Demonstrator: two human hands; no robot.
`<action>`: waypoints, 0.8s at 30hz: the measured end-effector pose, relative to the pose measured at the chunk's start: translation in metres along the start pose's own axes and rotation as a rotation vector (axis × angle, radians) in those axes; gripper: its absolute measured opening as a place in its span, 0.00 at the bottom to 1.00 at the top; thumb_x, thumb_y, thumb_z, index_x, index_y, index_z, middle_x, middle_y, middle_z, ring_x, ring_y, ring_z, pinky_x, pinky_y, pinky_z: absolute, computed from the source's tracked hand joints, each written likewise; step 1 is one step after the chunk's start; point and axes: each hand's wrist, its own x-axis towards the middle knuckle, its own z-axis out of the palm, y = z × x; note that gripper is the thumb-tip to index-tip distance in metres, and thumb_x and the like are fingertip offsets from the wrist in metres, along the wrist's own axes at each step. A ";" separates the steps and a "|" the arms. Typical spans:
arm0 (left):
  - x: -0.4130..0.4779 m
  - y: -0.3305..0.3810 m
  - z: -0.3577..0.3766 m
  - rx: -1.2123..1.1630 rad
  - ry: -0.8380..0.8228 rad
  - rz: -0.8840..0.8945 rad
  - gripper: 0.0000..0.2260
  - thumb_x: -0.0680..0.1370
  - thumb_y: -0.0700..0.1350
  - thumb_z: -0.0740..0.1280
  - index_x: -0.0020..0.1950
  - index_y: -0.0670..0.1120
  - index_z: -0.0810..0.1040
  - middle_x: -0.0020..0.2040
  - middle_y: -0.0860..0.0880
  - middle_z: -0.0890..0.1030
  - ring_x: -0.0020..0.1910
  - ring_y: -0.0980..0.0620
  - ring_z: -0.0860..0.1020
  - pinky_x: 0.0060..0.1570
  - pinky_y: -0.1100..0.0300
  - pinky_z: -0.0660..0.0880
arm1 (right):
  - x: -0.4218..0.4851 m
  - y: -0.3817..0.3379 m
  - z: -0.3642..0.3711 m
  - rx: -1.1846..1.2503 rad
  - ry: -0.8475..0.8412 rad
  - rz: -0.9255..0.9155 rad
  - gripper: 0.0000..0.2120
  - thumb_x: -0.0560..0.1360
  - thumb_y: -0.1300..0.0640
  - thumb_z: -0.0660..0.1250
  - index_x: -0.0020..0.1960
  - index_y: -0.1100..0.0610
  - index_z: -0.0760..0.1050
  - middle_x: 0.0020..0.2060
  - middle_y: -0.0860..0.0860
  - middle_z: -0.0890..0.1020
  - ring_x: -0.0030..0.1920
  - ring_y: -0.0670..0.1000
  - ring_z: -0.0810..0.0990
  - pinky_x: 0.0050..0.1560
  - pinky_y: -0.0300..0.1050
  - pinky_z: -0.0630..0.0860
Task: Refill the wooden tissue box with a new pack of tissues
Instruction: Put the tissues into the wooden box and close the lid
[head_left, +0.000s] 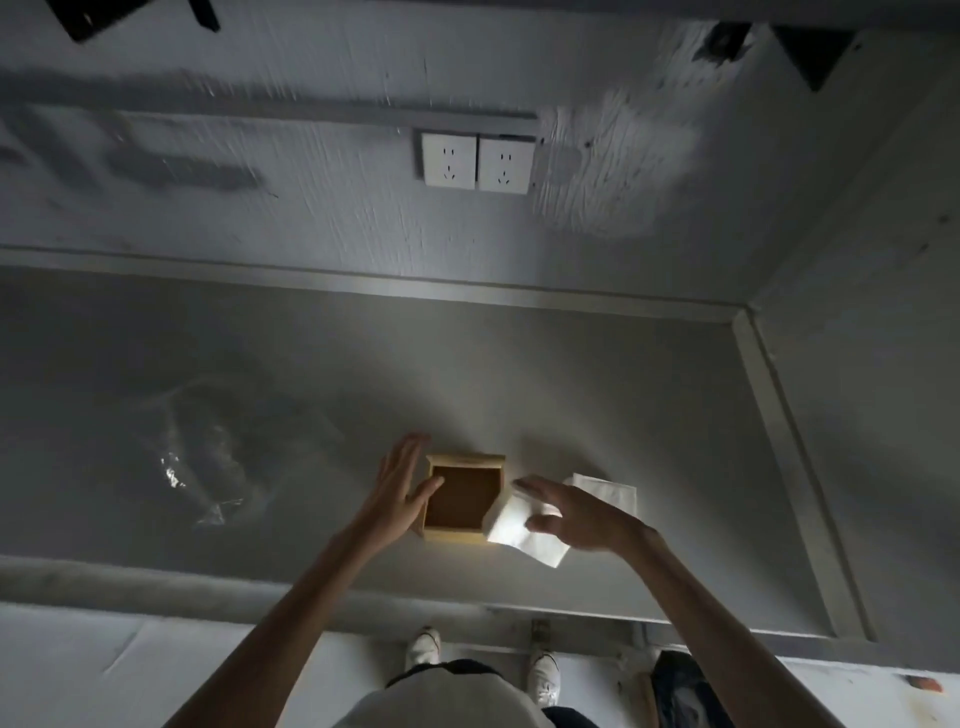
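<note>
Tissue stack (511, 525): middle hidden under right hand (576, 517); whether the thumb pinches it or only lies on it cannot be told. Wooden tissue box (465, 460): left outer wall masked by left hand (397, 491). Clear wrapper (208, 467), left of that hand: faint, outline blurred. Wall (311, 182) beyond both hands: streaked by blur. Black brackets (810, 57): cut by top edge. Forearms: cut by bottom edge.

The wooden tissue box (464, 461) sits open-topped (brown floor showing); white tissues (511, 527) lie tilted at its right edge.
</note>
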 end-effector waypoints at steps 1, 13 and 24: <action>0.009 -0.005 0.002 -0.043 -0.057 0.016 0.20 0.79 0.39 0.67 0.70 0.35 0.70 0.70 0.37 0.71 0.71 0.41 0.68 0.72 0.48 0.64 | 0.009 -0.015 0.001 -0.005 -0.009 -0.005 0.30 0.78 0.58 0.67 0.77 0.51 0.60 0.74 0.50 0.69 0.74 0.49 0.67 0.75 0.50 0.64; 0.073 -0.013 -0.008 -0.450 -0.266 -0.088 0.10 0.82 0.34 0.57 0.51 0.35 0.79 0.42 0.52 0.79 0.43 0.60 0.73 0.46 0.63 0.69 | 0.089 -0.090 0.023 -0.402 -0.137 0.176 0.26 0.81 0.59 0.61 0.77 0.53 0.58 0.69 0.57 0.73 0.65 0.59 0.73 0.62 0.49 0.69; 0.080 -0.023 -0.014 -0.387 -0.393 -0.149 0.14 0.83 0.45 0.58 0.43 0.44 0.79 0.39 0.57 0.76 0.43 0.59 0.71 0.47 0.61 0.69 | 0.129 -0.094 0.028 -0.574 -0.352 0.252 0.25 0.77 0.57 0.63 0.73 0.54 0.66 0.68 0.55 0.73 0.68 0.57 0.71 0.69 0.53 0.70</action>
